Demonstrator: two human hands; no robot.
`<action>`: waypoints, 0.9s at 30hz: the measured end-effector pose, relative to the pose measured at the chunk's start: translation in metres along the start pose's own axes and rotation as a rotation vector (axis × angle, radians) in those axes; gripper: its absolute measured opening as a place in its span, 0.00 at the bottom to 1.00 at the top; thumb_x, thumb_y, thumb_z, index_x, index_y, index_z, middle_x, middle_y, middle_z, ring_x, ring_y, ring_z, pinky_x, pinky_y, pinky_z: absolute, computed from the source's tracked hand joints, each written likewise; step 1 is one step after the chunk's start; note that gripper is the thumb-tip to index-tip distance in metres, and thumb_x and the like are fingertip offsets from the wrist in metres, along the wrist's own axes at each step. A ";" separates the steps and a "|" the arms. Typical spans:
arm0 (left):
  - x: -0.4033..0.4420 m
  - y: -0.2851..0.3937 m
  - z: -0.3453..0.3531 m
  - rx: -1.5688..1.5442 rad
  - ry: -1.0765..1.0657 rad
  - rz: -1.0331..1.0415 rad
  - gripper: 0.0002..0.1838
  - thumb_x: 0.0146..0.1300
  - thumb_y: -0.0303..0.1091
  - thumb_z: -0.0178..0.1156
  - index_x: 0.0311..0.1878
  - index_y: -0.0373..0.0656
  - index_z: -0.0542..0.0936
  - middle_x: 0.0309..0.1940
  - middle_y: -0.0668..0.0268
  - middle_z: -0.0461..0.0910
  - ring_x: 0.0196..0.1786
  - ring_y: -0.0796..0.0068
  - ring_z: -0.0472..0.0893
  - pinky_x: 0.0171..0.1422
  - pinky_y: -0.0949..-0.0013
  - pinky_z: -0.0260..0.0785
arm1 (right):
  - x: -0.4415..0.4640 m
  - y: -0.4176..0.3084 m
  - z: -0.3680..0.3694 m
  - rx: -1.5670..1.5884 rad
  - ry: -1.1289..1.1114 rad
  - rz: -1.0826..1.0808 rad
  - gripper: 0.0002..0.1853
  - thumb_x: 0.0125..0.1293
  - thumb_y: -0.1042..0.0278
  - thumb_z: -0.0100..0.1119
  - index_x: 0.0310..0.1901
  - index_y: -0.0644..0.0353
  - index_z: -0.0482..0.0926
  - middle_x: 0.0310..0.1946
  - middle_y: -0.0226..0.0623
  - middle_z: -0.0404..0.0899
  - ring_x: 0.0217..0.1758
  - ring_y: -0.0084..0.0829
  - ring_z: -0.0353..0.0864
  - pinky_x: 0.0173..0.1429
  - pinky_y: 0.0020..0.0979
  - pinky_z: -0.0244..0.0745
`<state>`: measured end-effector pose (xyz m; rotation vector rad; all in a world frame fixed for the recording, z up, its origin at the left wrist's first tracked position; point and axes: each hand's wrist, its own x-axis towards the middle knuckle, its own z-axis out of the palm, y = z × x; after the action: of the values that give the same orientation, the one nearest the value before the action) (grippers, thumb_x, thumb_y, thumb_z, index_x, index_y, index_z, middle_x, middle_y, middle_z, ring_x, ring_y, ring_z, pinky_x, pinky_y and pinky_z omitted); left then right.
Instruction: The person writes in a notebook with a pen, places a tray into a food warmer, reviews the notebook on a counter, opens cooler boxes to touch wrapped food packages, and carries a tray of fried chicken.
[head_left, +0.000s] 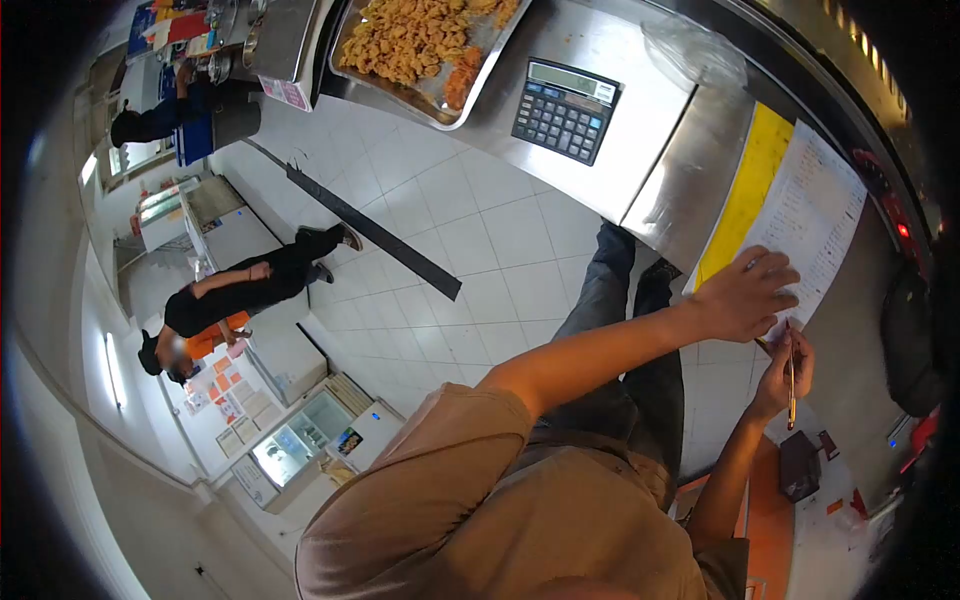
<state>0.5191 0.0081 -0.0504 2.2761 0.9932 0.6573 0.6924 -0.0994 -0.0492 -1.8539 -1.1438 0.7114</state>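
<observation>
My left hand [745, 295] lies palm down on the lower edge of a white sheet [800, 220] with rows of writing, its fingers slightly bent and apart. Under the sheet, a yellow folder or board [752, 178] shows along the left side. My right hand [785, 372] pinches a slim pen [793, 385], its tip close to the sheet's bottom edge beside my left fingers. Whether the tip touches the paper I cannot tell. A black calculator [567, 109] rests on the metal counter [655, 120] to the left of the sheet.
A metal tray [458, 121] of fried food [400, 40] stands at the counter's far end, and clear plastic [695, 52] lies near the back. Across the tiled floor [430, 220] stands a person in black [240, 285]; another person [160, 122] is farther back. A dark strip [375, 232] crosses the floor.
</observation>
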 end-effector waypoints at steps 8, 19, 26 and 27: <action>0.008 0.004 -0.004 -0.011 0.053 0.006 0.22 0.57 0.44 0.69 0.55 0.51 0.85 0.64 0.67 0.75 0.73 0.61 0.67 0.80 0.52 0.53 | 0.007 -0.006 -0.007 -0.078 -0.019 -0.023 0.09 0.76 0.78 0.57 0.51 0.74 0.82 0.48 0.48 0.87 0.46 0.33 0.88 0.50 0.32 0.85; 0.005 -0.003 0.012 -0.154 0.140 0.007 0.21 0.55 0.40 0.67 0.53 0.49 0.85 0.60 0.63 0.79 0.70 0.55 0.72 0.76 0.45 0.60 | 0.001 0.003 -0.004 -0.029 0.038 -0.037 0.09 0.68 0.82 0.65 0.49 0.68 0.85 0.45 0.47 0.89 0.45 0.32 0.89 0.48 0.32 0.86; 0.019 0.008 -0.002 0.035 -0.010 0.029 0.24 0.61 0.45 0.68 0.62 0.60 0.84 0.68 0.68 0.75 0.72 0.56 0.70 0.74 0.47 0.59 | 0.016 -0.032 -0.008 -0.024 0.116 -0.079 0.07 0.62 0.78 0.72 0.41 0.65 0.87 0.36 0.41 0.90 0.38 0.26 0.91 0.45 0.26 0.85; 0.020 0.010 -0.008 0.047 -0.009 0.036 0.23 0.62 0.45 0.67 0.62 0.61 0.84 0.69 0.70 0.75 0.72 0.57 0.69 0.74 0.47 0.59 | 0.018 -0.036 -0.005 -0.010 0.145 -0.118 0.07 0.61 0.78 0.72 0.40 0.64 0.87 0.33 0.39 0.89 0.34 0.25 0.90 0.40 0.25 0.84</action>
<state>0.5315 0.0203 -0.0335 2.3414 0.9746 0.6441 0.6881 -0.0765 -0.0163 -1.7986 -1.1527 0.4979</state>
